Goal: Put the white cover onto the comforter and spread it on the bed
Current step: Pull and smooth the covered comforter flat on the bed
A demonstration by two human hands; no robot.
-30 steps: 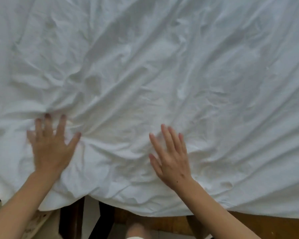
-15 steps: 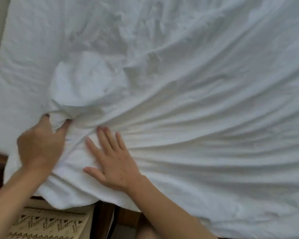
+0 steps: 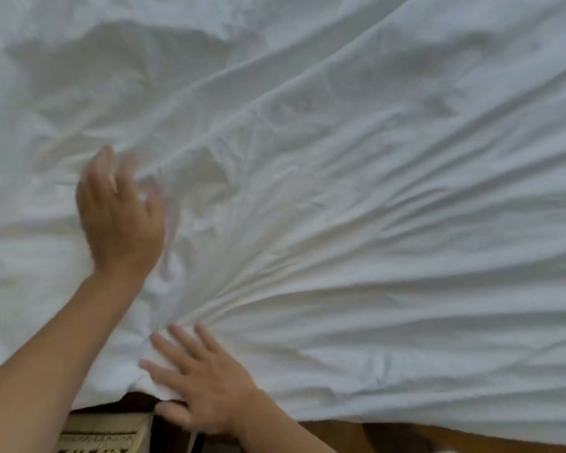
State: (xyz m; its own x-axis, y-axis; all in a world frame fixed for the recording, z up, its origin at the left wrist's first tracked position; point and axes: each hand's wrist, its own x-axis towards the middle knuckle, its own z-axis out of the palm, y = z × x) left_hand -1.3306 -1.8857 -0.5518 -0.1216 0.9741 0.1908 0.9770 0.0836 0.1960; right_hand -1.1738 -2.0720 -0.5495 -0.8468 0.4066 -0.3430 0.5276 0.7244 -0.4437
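The white cover (image 3: 356, 197) with the comforter inside fills nearly the whole head view, wrinkled, with folds fanning out to the right from near my right hand. My left hand (image 3: 118, 217) is raised over the cover at centre left, blurred, fingers loosely curled with a bit of fabric at the fingertips. My right hand (image 3: 203, 387) lies flat, fingers apart, on the cover's near edge, thumb at the hem. Whether the left hand grips the fabric is unclear.
The wooden bed frame edge (image 3: 438, 436) shows below the cover at lower right. A beige patterned rug (image 3: 105, 433) lies at the lower left, beside a dark gap under the bed.
My left hand has let go of the bunched edge and lifted further onto the cover. My right hand has slid back to the near hem. The view has shifted.
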